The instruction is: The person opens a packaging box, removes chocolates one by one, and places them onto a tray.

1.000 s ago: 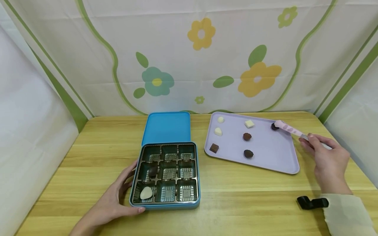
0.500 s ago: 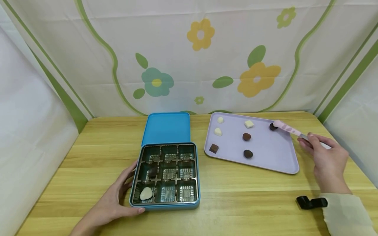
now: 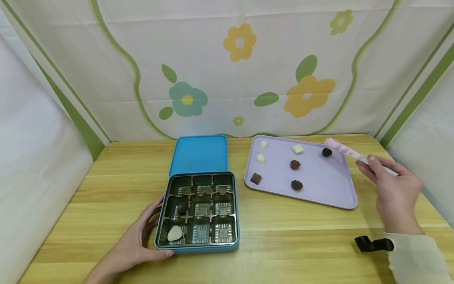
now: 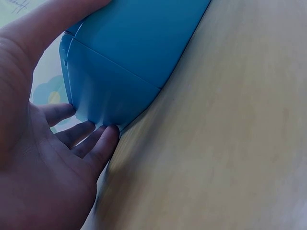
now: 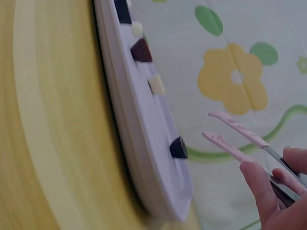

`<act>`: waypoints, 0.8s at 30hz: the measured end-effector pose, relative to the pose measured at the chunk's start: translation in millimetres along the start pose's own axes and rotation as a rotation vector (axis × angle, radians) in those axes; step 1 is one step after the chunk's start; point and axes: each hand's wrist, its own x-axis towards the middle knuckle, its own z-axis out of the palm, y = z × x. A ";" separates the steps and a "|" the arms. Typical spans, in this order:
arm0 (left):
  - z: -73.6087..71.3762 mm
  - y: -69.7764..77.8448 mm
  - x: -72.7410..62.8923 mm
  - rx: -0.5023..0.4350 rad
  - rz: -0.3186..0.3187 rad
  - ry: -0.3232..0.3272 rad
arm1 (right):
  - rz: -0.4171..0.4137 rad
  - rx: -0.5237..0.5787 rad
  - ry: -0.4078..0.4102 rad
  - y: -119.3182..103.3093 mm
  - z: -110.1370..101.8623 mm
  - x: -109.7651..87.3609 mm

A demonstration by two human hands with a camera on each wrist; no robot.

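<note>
My left hand holds the near left corner of a blue tin, its thumb along the front wall and its fingers against the left side. Inside the tin, a divided insert has a cream-white chocolate in the near left compartment and a dark chocolate in the one behind it. My right hand grips pink-tipped tongs. In the right wrist view the tongs' tips stand apart with nothing between them. Close to them, a dark round chocolate sits at the far right of a lilac tray.
Several other white and brown chocolates lie on the tray, among them a square brown one and a white square. A blue lid lies behind the tin. A flowered cloth rises at the table's back edge.
The tongs' tips, earlier at the dark round chocolate, now stand clear of it, and the chocolate remains on the tray. My left hand stays at the tin.
</note>
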 end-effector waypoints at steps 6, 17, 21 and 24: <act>-0.1 -2.1 -1.0 0.005 -0.013 0.004 | -0.002 -0.060 -0.155 7.2 20.1 -20.6; -0.7 3.7 -1.7 0.005 -0.013 -0.010 | -0.013 -0.315 -0.418 30.7 62.3 -67.6; -0.7 2.5 -1.1 0.011 -0.015 -0.009 | -0.021 -0.487 -0.507 37.8 80.3 -86.9; -0.2 1.6 -0.7 0.015 -0.009 -0.008 | -0.025 -0.592 -0.570 42.8 94.7 -101.8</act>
